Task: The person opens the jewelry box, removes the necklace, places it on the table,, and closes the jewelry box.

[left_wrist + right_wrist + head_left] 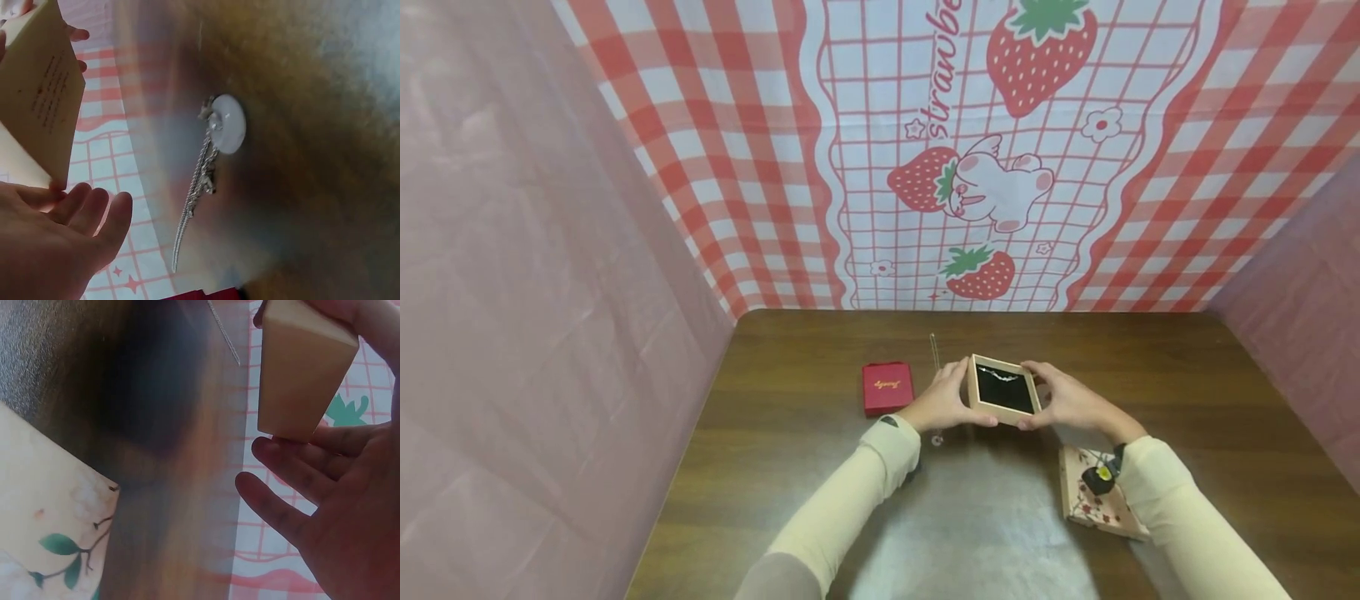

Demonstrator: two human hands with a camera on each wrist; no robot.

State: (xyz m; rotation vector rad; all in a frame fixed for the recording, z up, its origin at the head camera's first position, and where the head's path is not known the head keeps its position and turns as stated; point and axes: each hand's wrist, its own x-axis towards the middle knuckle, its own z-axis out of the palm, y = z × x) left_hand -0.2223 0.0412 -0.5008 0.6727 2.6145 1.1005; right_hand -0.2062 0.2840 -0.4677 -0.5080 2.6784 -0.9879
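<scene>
Both hands hold up a small cream jewelry box [1006, 387] above the table, tilted toward me. A silver chain [1000, 374] lies across its black lining. My left hand [946, 398] grips the box's left side, thumb at the near corner; the left wrist view shows the printed underside of the box [47, 94]. On the other side my right hand [1063, 400] pinches the right edge between thumb and fingers. Beneath the left hand, a necklace with a round pale pendant [229, 124] lies on the table, its chain running away from me.
A red gift box [887, 387] with gold lettering sits left of the hands. Under the right forearm lies the flower-printed box lid [1093, 508], partly covered by the sleeve. The wooden table [775, 467] meets a strawberry-printed cloth [775, 208] at its back edge.
</scene>
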